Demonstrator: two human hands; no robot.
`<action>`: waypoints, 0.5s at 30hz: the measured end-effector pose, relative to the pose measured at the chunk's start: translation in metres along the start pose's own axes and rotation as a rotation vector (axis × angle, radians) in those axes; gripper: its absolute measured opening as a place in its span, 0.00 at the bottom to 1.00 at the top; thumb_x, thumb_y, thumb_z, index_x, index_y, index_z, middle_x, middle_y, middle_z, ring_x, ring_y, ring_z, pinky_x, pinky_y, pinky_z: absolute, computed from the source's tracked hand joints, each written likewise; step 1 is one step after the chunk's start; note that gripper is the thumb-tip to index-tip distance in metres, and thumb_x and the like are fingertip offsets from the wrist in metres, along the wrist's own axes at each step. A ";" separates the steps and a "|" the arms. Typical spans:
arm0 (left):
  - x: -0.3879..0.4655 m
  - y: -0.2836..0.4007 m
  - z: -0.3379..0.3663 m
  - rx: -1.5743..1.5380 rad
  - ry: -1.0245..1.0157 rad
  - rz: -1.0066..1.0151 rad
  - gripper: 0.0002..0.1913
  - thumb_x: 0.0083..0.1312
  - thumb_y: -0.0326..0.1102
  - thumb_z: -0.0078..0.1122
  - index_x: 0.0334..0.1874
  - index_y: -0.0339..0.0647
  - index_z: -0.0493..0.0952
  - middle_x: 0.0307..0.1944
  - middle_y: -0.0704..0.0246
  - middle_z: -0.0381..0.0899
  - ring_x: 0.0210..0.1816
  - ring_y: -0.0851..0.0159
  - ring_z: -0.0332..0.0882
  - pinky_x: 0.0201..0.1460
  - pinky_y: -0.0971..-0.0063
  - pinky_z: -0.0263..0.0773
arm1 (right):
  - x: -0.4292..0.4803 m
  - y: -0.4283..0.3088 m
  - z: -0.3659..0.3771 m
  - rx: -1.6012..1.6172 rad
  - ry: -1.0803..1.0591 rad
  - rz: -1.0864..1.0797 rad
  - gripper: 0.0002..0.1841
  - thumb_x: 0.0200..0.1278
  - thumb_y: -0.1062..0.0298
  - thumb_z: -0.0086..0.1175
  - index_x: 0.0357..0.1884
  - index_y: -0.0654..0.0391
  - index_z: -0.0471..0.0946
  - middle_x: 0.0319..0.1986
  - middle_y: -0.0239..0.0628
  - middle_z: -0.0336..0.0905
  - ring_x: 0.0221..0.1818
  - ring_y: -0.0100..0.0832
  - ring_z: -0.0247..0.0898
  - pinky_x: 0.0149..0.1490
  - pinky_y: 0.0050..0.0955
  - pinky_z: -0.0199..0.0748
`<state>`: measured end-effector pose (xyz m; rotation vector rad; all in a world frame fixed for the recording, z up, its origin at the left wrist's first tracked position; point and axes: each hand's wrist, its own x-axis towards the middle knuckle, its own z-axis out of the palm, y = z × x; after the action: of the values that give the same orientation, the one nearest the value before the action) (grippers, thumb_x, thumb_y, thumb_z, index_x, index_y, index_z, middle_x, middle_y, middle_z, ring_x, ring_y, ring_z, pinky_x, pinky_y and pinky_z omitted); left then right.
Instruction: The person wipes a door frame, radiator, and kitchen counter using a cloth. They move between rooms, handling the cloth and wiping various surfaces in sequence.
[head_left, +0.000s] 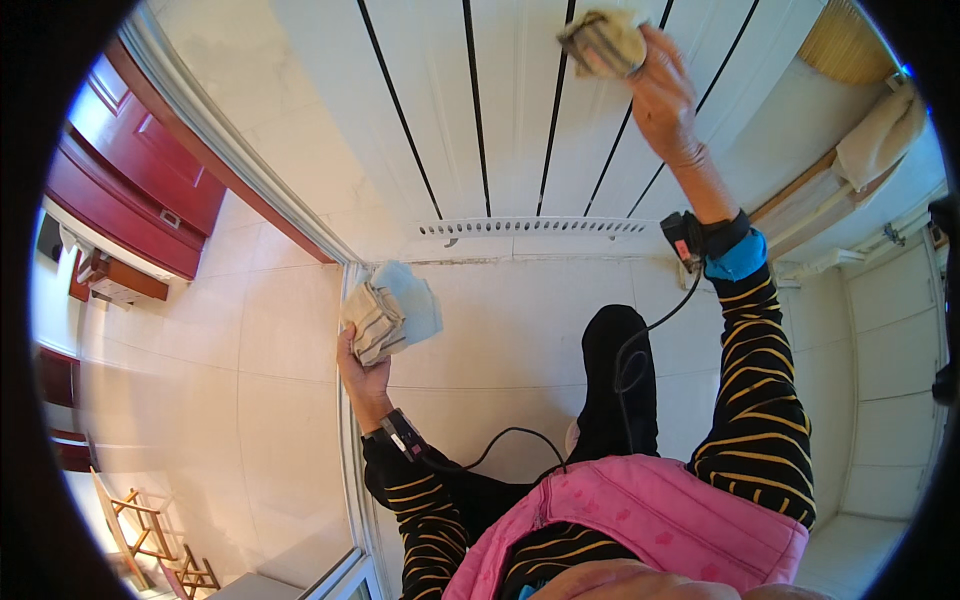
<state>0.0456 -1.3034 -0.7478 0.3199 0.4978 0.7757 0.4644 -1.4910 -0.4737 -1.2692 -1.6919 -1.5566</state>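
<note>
My right hand (664, 105) is raised at the upper right, shut on a folded striped cloth (602, 43) in front of a white slatted radiator panel (514, 112). Whether the cloth touches the panel I cannot tell. Lower left, my left hand (366, 375) grips a bundled beige striped cloth (375, 324), with a light blue cloth (412, 304) beside it, beyond the fingers. This hand is near the metal door track. Both wrists carry strapped devices with black cables.
A sliding door frame (347, 420) runs along the left. Beyond it are a red door (154, 150) and wooden folding stools (142, 525). To the right, a light cloth (881, 139) lies over a ledge near a pipe valve (894, 234). My bent leg (619, 375) is below the panel.
</note>
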 end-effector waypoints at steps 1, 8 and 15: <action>0.001 0.000 -0.001 -0.007 -0.011 -0.009 0.21 0.61 0.37 0.55 0.56 0.39 0.70 0.49 0.63 0.78 0.48 0.59 0.78 0.51 0.62 0.74 | -0.017 -0.006 0.002 0.041 -0.023 0.023 0.10 0.50 0.81 0.55 0.35 0.60 0.82 0.45 0.44 0.78 0.56 0.45 0.68 0.59 0.40 0.66; -0.009 0.002 0.011 0.022 0.061 -0.013 0.20 0.62 0.37 0.55 0.55 0.39 0.70 0.50 0.63 0.78 0.49 0.58 0.77 0.52 0.62 0.73 | -0.109 -0.064 0.014 0.220 -0.329 0.087 0.10 0.42 0.78 0.60 0.31 0.61 0.80 0.47 0.42 0.75 0.59 0.41 0.65 0.62 0.43 0.64; -0.018 -0.004 0.017 0.143 -0.004 0.113 0.20 0.62 0.38 0.55 0.55 0.37 0.70 0.51 0.62 0.77 0.49 0.58 0.77 0.52 0.63 0.73 | -0.189 -0.116 0.038 0.532 -0.506 0.008 0.09 0.45 0.74 0.56 0.32 0.60 0.78 0.47 0.42 0.74 0.58 0.40 0.65 0.64 0.43 0.62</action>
<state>0.0464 -1.3208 -0.7296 0.4856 0.5364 0.8506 0.4531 -1.4984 -0.6980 -1.4316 -2.2040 -0.7132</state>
